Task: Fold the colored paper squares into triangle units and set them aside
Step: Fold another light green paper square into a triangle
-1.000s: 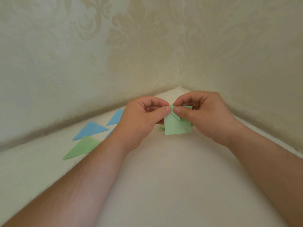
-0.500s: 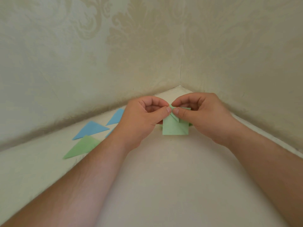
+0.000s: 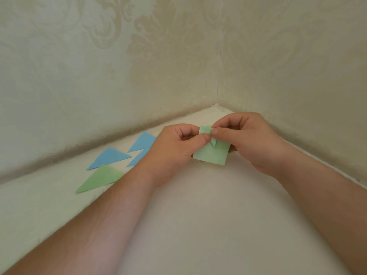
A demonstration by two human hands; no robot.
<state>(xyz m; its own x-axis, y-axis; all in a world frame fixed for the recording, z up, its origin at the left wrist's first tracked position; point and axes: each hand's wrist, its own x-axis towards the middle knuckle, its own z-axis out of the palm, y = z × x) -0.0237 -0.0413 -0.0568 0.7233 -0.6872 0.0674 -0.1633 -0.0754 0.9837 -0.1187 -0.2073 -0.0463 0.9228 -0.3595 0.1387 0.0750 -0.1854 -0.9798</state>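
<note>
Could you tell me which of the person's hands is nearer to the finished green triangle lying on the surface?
The left. The left hand pinches the green paper just right of the green triangle; the right hand holds the paper's far side, farther away.

Green paper (image 3: 211,155) partly folded, small flap sticking up in middle, held up near corner. Green triangle (image 3: 99,179) flat at left. Blue triangle (image 3: 109,157) just behind it. Two more blue triangles (image 3: 142,142) beside, partly hidden.

Both hands, left (image 3: 174,143) and right (image 3: 250,139), pinch a green paper (image 3: 210,155) beside folded triangles (image 3: 111,157).
</note>
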